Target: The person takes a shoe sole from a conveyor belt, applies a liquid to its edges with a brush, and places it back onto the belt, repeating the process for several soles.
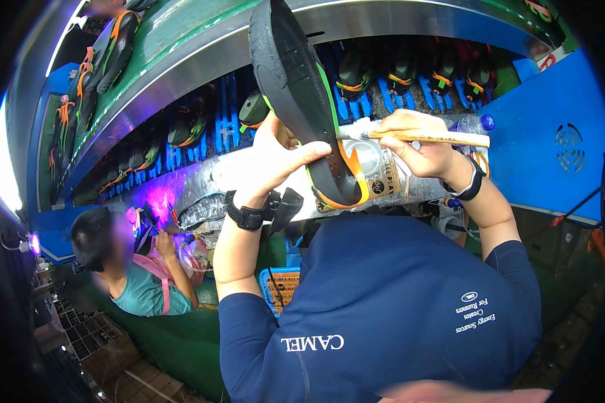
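Observation:
My left hand (273,153) grips a black shoe (290,74) with orange and green trim, its underside turned toward me and its long end tilted up and away. The thumb presses across the underside near the orange-edged end. Closed round a brush (460,138) with a pale wooden handle is my right hand (418,140). The brush tip meets the shoe's green edge, and its bristles are mostly hidden there. Beneath the brush, a round translucent dish (364,160) sits on the plastic-covered worktop (238,178).
Behind the worktop, several shoes (402,67) stand on blue racks (226,127) under a metal-edged shelf (202,57). More shoes (117,50) lie on the shelf's green top. A capped bottle (474,123) lies by a blue panel (544,148). At left, another person (151,289) works under purple light.

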{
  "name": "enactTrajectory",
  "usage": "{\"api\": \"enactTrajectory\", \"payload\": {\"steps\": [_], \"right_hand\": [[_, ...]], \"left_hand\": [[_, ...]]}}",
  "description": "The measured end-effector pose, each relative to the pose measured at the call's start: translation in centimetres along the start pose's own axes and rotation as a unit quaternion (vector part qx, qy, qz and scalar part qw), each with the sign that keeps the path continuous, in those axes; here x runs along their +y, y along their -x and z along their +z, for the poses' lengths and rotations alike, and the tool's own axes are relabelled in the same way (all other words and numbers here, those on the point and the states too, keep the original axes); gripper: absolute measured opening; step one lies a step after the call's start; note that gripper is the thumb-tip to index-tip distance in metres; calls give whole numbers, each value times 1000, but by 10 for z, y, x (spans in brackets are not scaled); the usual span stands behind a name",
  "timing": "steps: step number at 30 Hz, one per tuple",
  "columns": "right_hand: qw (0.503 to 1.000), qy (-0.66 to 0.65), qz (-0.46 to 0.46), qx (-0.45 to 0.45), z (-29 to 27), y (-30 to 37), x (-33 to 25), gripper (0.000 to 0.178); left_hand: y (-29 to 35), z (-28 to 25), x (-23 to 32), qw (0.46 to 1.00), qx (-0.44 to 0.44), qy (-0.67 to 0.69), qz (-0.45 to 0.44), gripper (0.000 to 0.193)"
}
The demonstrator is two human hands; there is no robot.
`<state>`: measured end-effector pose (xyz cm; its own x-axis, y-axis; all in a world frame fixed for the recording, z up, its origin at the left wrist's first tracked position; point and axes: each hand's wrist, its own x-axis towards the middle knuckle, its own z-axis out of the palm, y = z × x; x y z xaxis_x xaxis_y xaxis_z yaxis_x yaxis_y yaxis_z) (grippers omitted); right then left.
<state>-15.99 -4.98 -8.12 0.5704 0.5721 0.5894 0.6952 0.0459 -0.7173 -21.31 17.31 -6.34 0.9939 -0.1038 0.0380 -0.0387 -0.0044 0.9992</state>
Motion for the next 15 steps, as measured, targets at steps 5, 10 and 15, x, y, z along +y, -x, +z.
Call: {"api": "enactTrajectory", "payload": {"steps": [5, 10, 15], "right_hand": [[1000, 2, -5, 6, -2, -8, -1, 11], [999, 4, -11, 51, -2, -16, 2, 10], [997, 21, -26, 76, -9, -26, 4, 11]], "left_hand": [[3, 0, 0, 1000, -10, 10, -23, 61], [6, 2, 0, 999, -10, 26, -41, 63], [7, 5, 0, 997, -18, 37, -58, 64]]}}
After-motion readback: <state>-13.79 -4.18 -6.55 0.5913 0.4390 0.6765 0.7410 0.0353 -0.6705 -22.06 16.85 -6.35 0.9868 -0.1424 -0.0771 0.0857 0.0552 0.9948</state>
